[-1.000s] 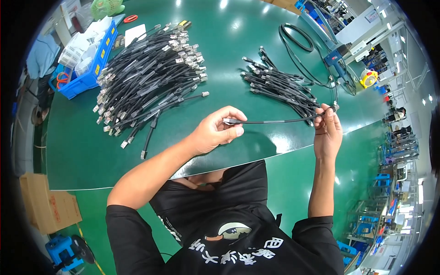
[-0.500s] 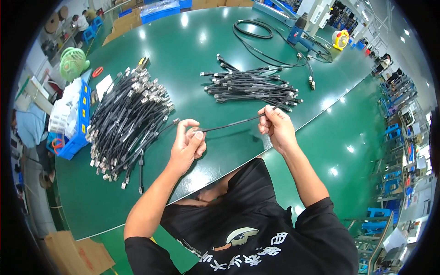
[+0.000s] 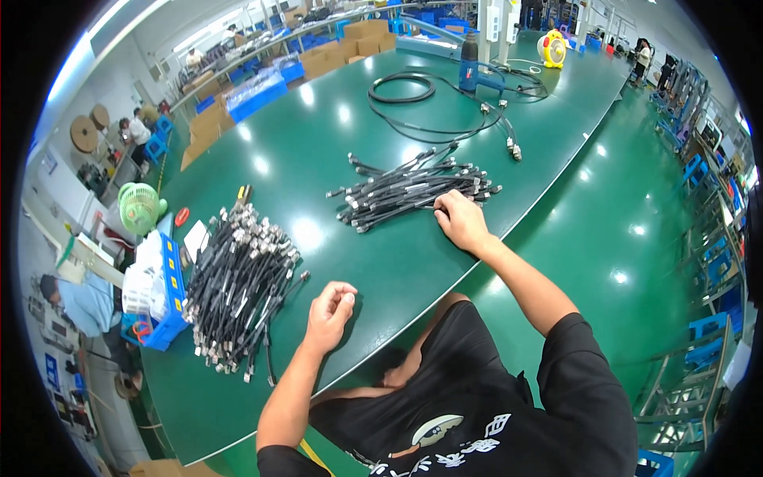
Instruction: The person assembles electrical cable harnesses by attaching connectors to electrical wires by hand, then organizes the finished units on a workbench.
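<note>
My right hand [image 3: 461, 221] rests at the near right side of a smaller pile of short black cables [image 3: 397, 195] with metal plugs. Its fingers curl round a cable at the pile's edge; their tips are partly hidden. Nearer the table's front edge, my left hand [image 3: 331, 318] is closed loosely, thumb against the fingers, and nothing shows in it. To its left lies a larger heap of the same short cables [image 3: 242, 290], plugs pointing toward and away from me.
Left of the heap stand a blue bin [image 3: 172, 298] with white items and a green fan [image 3: 139, 208]. Farther back on the green table [image 3: 318, 151] lie a coiled long cable [image 3: 401, 87], a blue heat gun [image 3: 470, 71] and a yellow fan [image 3: 551, 49].
The cable once stretched between both hands is no longer between them. My right hand has come to the smaller pile, and my left hand has drawn back empty. The view has tilted up.
</note>
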A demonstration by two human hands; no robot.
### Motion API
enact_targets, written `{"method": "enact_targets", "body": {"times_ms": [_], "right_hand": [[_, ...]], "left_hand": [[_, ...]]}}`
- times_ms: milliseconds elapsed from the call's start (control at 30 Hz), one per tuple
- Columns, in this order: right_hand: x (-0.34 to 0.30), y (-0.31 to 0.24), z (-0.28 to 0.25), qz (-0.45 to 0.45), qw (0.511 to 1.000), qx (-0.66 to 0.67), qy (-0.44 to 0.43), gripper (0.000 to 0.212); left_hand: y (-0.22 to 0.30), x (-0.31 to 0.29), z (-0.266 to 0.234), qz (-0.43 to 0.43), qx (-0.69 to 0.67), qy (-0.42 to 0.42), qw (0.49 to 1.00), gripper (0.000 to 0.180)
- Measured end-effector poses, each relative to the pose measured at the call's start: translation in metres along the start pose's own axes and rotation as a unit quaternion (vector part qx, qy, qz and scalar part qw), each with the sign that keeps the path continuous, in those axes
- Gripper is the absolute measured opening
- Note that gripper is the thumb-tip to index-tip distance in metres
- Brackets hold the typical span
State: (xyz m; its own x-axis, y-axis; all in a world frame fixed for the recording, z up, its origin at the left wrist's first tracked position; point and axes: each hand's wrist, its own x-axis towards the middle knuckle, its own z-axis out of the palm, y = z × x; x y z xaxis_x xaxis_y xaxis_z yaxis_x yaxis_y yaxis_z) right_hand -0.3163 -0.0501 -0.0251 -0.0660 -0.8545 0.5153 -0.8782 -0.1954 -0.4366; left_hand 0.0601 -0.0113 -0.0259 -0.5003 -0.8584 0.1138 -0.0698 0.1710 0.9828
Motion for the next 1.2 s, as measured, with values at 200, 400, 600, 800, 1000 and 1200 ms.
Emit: {"method": "enact_targets", "body": {"times_ms": [200,400,600,800,1000,1200], "right_hand": [[-0.001,-0.010,0.013,-0.008,0.998,-0.003,0.067,0.025],[0.001,-0.007,0.015,0.012,0.996,0.040,0.082,0.026],[-0.002,0.016,0.020,0.019,0.993,0.065,0.098,0.021],[0.000,0.008,0.020,0.023,0.991,0.093,0.093,0.017],[-0.003,0.017,0.019,0.027,0.988,0.121,0.097,0.013],[-0.001,0.007,0.020,0.032,0.985,0.151,0.076,0.012]], "left_hand": [[-0.006,-0.007,0.005,0.034,0.092,0.040,0.994,0.010],[0.017,-0.012,0.021,0.154,0.320,0.105,0.929,0.023],[0.028,-0.046,0.006,0.117,0.684,0.247,0.677,0.029],[0.019,-0.111,-0.048,-0.098,0.745,0.271,0.602,0.023],[0.006,-0.105,-0.061,-0.108,0.665,0.253,0.694,0.021],[0.027,-0.099,-0.095,-0.144,0.467,0.265,0.831,0.034]]}}
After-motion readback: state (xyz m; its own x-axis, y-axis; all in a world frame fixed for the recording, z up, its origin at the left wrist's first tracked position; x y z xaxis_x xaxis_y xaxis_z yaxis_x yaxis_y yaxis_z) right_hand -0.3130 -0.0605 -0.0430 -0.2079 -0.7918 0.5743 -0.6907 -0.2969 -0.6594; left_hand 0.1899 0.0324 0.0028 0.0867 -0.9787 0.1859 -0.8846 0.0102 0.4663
